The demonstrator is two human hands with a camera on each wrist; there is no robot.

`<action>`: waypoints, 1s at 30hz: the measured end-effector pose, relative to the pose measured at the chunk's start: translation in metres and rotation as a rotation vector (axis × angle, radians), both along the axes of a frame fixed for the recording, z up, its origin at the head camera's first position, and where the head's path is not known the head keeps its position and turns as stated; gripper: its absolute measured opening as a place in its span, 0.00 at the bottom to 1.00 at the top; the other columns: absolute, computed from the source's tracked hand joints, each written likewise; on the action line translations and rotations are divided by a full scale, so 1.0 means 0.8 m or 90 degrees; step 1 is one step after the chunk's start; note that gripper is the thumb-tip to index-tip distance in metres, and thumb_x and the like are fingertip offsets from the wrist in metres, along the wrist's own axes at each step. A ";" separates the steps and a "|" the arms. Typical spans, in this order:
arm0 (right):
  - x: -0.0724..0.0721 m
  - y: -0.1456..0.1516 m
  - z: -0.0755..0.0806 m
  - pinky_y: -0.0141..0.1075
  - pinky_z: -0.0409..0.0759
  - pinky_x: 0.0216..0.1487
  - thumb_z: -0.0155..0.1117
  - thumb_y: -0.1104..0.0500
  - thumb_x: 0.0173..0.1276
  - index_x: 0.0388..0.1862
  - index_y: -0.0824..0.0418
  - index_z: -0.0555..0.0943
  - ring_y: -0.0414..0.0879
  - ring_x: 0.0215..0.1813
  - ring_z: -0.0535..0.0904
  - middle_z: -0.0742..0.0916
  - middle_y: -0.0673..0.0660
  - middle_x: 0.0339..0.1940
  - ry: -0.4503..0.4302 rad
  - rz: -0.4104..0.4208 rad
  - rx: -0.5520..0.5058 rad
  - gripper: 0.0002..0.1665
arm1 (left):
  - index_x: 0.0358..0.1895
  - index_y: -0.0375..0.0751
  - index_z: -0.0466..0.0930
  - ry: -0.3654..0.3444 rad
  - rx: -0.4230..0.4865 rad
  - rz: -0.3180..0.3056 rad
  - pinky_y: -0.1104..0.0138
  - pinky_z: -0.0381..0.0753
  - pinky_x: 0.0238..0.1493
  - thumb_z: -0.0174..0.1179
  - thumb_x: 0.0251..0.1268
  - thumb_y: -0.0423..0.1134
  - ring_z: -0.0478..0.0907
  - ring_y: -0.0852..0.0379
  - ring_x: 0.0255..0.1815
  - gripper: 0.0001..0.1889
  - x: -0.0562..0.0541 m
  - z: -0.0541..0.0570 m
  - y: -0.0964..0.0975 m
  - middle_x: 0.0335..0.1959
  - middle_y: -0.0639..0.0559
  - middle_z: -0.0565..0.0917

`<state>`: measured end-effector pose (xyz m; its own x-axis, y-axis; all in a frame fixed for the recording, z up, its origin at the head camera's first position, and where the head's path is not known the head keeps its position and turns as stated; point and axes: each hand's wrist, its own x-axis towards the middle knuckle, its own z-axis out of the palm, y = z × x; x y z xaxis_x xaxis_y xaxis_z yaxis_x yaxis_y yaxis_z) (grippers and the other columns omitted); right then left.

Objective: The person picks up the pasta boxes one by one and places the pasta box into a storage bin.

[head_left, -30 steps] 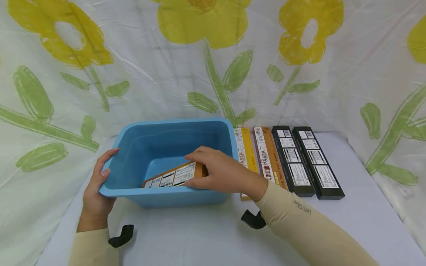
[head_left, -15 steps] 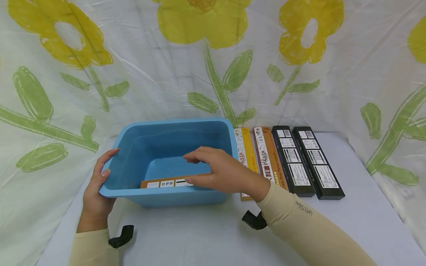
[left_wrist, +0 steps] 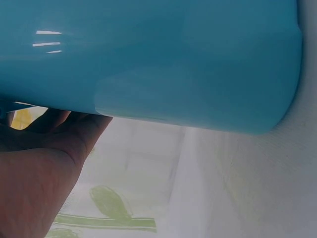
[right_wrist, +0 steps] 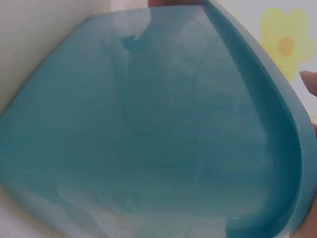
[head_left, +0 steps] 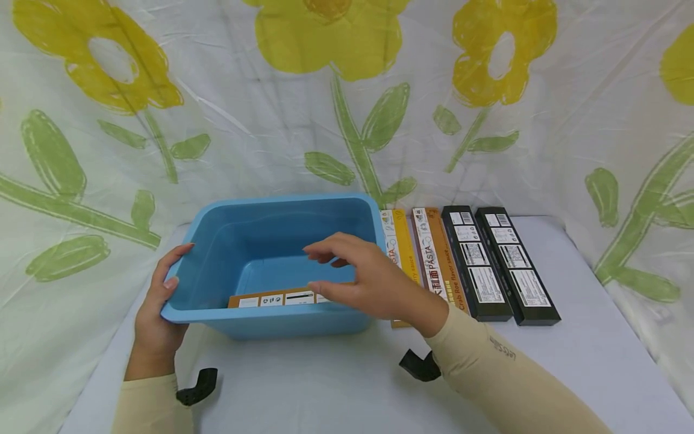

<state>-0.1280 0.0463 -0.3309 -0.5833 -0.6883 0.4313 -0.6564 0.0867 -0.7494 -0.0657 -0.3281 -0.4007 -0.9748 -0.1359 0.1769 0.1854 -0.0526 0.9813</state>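
Note:
A blue plastic tub (head_left: 295, 325) stands on the white table, and my left hand (head_left: 157, 307) grips its left rim with the thumb over the edge. Inside, against the near wall, lies an orange-brown box (head_left: 290, 298) with white label panels; the near rim hides its lower part. My right hand (head_left: 374, 280) hovers over the tub's near right side, thumb and fingers apart, nothing held. In the left wrist view the left hand (left_wrist: 54, 158) is at the rim beside the tub's outer wall (left_wrist: 178, 64). The right wrist view shows mostly the tub's wall (right_wrist: 148, 124), with fingertips (right_wrist: 309, 82) past the rim.
Right of the tub lie a yellow pasta box (head_left: 403, 241), a brown pasta box (head_left: 441, 259) and two black boxes (head_left: 477, 265) with white labels, side by side. A white curtain (head_left: 233, 120) with printed yellow flowers hangs behind the table (head_left: 303, 386).
The right hand has let go of the orange-brown box, which has dropped from a tilt to lie along the tub's near wall. That hand has shifted slightly right; the left hand has stayed put.

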 end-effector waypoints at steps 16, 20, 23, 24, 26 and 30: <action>0.005 0.028 -0.007 0.51 0.83 0.59 0.73 0.68 0.75 0.71 0.62 0.81 0.49 0.62 0.82 0.85 0.54 0.63 -0.027 -0.069 -0.131 0.27 | 0.88 0.56 0.60 -0.003 0.017 0.001 0.49 0.61 0.66 0.38 0.79 0.46 0.50 0.38 0.81 0.34 0.000 -0.001 0.000 0.87 0.50 0.48; 0.006 0.038 -0.007 0.51 0.83 0.59 0.72 0.68 0.75 0.71 0.61 0.81 0.51 0.62 0.81 0.85 0.53 0.62 -0.030 -0.088 -0.140 0.27 | 0.88 0.55 0.60 0.001 0.019 -0.002 0.49 0.61 0.66 0.37 0.79 0.46 0.49 0.38 0.82 0.35 -0.001 -0.001 0.000 0.87 0.50 0.48; 0.007 0.046 -0.009 0.50 0.84 0.58 0.72 0.69 0.74 0.71 0.62 0.81 0.50 0.62 0.81 0.85 0.52 0.61 -0.030 -0.104 -0.146 0.27 | 0.87 0.55 0.60 -0.001 0.013 0.000 0.48 0.61 0.66 0.37 0.79 0.47 0.49 0.38 0.82 0.34 -0.001 0.002 0.001 0.87 0.51 0.48; 0.007 0.048 -0.010 0.50 0.84 0.57 0.71 0.69 0.74 0.70 0.62 0.81 0.51 0.62 0.81 0.85 0.52 0.60 -0.031 -0.109 -0.149 0.27 | 0.87 0.55 0.60 -0.002 0.012 0.001 0.48 0.61 0.66 0.37 0.79 0.47 0.49 0.38 0.82 0.34 0.000 0.003 0.002 0.87 0.51 0.48; 0.008 0.053 -0.013 0.51 0.84 0.57 0.71 0.70 0.73 0.70 0.63 0.81 0.52 0.61 0.81 0.86 0.52 0.59 -0.034 -0.113 -0.156 0.27 | 0.87 0.55 0.60 -0.004 0.013 0.001 0.48 0.61 0.66 0.37 0.79 0.47 0.49 0.38 0.82 0.34 -0.001 0.003 0.002 0.87 0.51 0.48; 0.009 0.064 -0.019 0.50 0.84 0.56 0.70 0.72 0.72 0.69 0.65 0.81 0.57 0.61 0.81 0.85 0.54 0.60 -0.039 -0.119 -0.173 0.27 | 0.88 0.55 0.60 -0.005 0.013 0.001 0.48 0.62 0.67 0.37 0.79 0.47 0.49 0.38 0.82 0.34 -0.001 0.002 0.001 0.87 0.51 0.48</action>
